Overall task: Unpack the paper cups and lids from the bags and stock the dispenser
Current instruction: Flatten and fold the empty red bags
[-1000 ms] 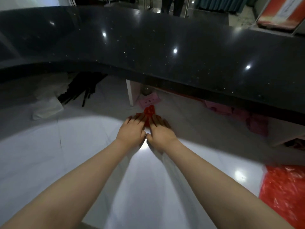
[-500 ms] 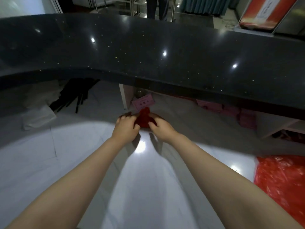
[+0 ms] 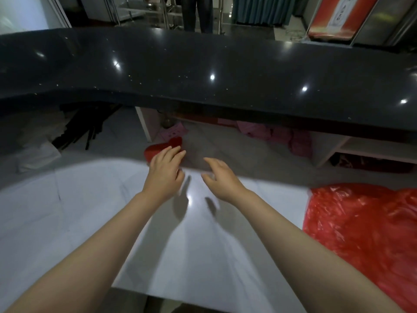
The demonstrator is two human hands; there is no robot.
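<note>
Fingers [image 3: 173, 154] of left hand [image 3: 164, 175] rested on small red bag [image 3: 158, 150]; right hand [image 3: 222, 177] spread, empty; risked slipping from loose one-handed hold.

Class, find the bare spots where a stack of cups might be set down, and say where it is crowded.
Free: the white surface left of the left hand, and the lit strip between the forearms. The black counter looks bare too. Crowded: the red bag fills the right side, and a small red thing lies beyond the left hand.
</note>
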